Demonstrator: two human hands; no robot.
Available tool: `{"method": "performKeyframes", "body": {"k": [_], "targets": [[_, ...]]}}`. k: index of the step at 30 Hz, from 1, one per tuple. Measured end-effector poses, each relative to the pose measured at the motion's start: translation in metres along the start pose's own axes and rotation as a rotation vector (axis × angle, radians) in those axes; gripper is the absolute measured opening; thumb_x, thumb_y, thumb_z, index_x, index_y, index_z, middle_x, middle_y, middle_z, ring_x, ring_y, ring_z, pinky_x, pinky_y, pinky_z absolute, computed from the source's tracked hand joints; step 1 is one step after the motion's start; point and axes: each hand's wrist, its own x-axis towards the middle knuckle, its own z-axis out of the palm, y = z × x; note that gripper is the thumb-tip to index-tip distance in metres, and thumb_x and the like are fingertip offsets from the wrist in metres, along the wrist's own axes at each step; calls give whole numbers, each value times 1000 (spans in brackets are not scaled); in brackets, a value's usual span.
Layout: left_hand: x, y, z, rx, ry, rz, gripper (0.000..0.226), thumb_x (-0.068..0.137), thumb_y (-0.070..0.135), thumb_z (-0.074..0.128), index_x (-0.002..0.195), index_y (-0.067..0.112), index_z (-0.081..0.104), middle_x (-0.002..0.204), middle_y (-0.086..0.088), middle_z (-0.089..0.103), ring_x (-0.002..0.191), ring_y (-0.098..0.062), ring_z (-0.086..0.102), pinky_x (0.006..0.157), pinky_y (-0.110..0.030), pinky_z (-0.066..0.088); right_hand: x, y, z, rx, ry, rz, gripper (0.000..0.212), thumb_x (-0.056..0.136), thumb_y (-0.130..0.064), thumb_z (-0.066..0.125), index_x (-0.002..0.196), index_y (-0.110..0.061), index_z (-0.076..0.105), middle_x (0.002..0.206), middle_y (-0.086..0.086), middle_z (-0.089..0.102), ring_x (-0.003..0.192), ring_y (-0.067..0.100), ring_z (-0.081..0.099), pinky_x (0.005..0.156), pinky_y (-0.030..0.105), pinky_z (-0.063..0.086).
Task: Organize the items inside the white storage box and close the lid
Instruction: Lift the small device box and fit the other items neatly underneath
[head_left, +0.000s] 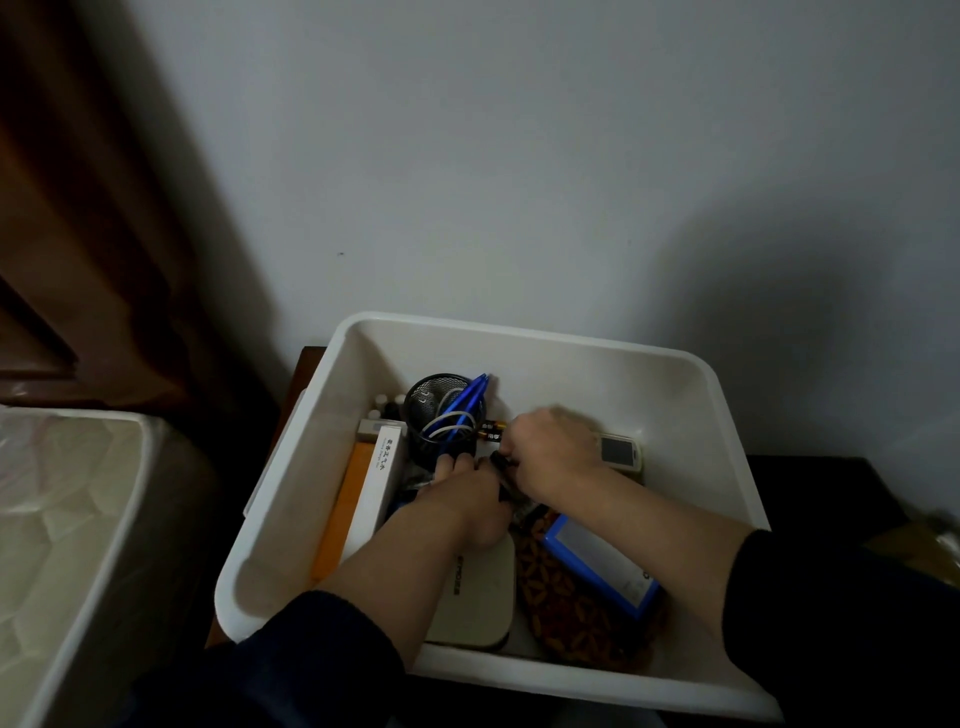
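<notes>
Storage box (691, 395) lidless | hands inside: left (462, 499), right (553, 449) | grips unclear

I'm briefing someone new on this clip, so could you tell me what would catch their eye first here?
First, the open white storage box against the wall, with both hands meeting at its middle: the left hand and right hand work on something small and dark. Next, the black mesh cup with blue pens behind them, and the orange box along the left wall.

We're in dim, greyish light; a big soft shadow darkens the wall (779, 270) on the right, corners go murky, edges bow, and the right hand (550, 447) smears.
</notes>
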Motion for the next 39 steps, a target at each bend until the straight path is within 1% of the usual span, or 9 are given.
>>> {"method": "performKeyframes", "body": {"k": [5, 10, 15, 19, 22, 28, 32, 34, 39], "targets": [[3, -4, 3, 45, -8, 9, 61, 104, 37, 49, 159, 15, 34, 162, -17, 26, 151, -41, 15, 124, -58, 27, 4, -3, 9, 98, 89, -40, 21, 96, -15, 68, 112, -25, 78, 106, 2, 73, 97, 23, 72, 86, 41, 61], [5, -5, 3, 44, -12, 7, 60, 105, 38, 48, 158, 13, 37, 161, -16, 26, 150, -39, 15, 124, -56, 26, 5, 0, 5, 72, 194, -16, 13, 96, -35, 71, 103, -26, 77, 101, -2, 73, 94, 20, 70, 82, 35, 60], [4, -4, 0, 70, -38, -6, 61, 106, 37, 47, 160, 11, 34, 165, -16, 19, 155, -40, 9, 126, -57, 24, 2, 4, -11, 124, 13, 17, 4, 88, -34, 78, 88, -31, 76, 93, -11, 74, 88, 13, 71, 81, 34, 62], [1, -4, -3, 96, -76, -7, 64, 108, 33, 44, 164, 8, 25, 170, -15, 11, 158, -39, 4, 127, -59, 20, -8, 5, -9, -89, -62, -29, 13, 85, -34, 78, 97, -29, 78, 93, -5, 70, 85, 17, 67, 78, 34, 62], [-4, -1, -4, 111, -91, 17, 61, 110, 28, 43, 164, 7, 24, 170, -17, 17, 157, -40, 14, 127, -56, 23, -6, 4, -4, -154, -56, -38, 16, 87, -24, 75, 103, -27, 77, 97, 3, 68, 89, 23, 68, 78, 35, 60], [-9, 1, -11, 73, -85, 50, 50, 110, 16, 44, 158, 2, 38, 163, -18, 34, 146, -32, 39, 115, -36, 36, 5, 1, -4, -127, 65, -39, 11, 95, -30, 70, 100, -24, 77, 94, 2, 72, 87, 24, 71, 78, 36, 61], [-8, -3, -12, 71, -19, 104, 60, 109, 21, 47, 165, 10, 27, 170, -12, 21, 156, -37, 20, 125, -45, 24, 6, 2, -3, -143, 94, -54, 16, 97, -38, 69, 98, -23, 76, 94, 1, 72, 89, 22, 71, 78, 36, 61], [-6, -4, -11, 71, -11, 138, 62, 109, 20, 44, 167, 14, 22, 174, -7, 16, 158, -35, 14, 127, -43, 17, 6, 6, -10, -94, 99, -45, 17, 96, -42, 71, 99, -26, 76, 97, -2, 72, 93, 21, 70, 78, 32, 57], [-2, -5, -5, 28, -47, 129, 67, 111, 24, 40, 170, 22, 8, 177, 8, 2, 160, -33, 3, 129, -47, 13, 0, 34, -42, -59, 88, -19, 13, 94, -34, 73, 105, -32, 79, 107, -6, 76, 103, 20, 70, 85, 33, 57]]}}
